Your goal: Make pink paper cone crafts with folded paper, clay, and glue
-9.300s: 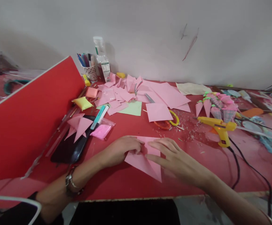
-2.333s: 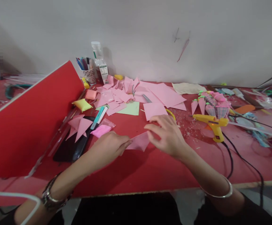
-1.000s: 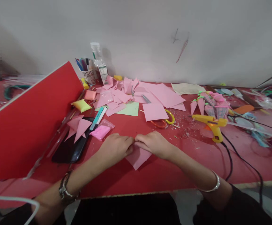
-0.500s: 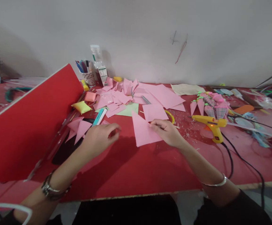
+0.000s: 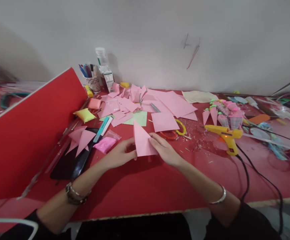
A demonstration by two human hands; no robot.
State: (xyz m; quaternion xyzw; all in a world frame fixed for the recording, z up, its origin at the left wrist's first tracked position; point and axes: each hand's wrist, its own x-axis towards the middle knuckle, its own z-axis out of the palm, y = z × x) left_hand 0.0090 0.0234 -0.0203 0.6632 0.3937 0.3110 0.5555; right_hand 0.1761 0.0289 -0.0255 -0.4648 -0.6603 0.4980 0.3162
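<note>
A pink paper piece (image 5: pixel 143 143) with a pointed top is held up over the red table, between my two hands. My right hand (image 5: pixel 166 150) pinches its right edge, with the thumb and fingers closed on the paper. At the left edge, my left hand (image 5: pixel 122 154) is curled around the paper, its fingertips partly hidden behind it. A flat pink paper square (image 5: pixel 164 122) lies just beyond, on top of scissors with red and yellow handles (image 5: pixel 181 127). Near my left hand are a bag of pink clay (image 5: pixel 105 144) and a teal-and-white marker-like stick (image 5: pixel 103 129).
Folded pink paper triangles (image 5: pixel 82 141) lie on a black phone-like slab (image 5: pixel 62 165). Pink paper scraps (image 5: pixel 124 103) pile up at the back. A yellow glue gun (image 5: pixel 226 136) with its cord sits right, near small pink cones (image 5: pixel 231 115). A red board (image 5: pixel 39 133) leans at left.
My right hand has brought the pink paper left and nearer my body. My left hand has moved right and now meets the paper's left edge. The pink clay bag and scissors handles show more.
</note>
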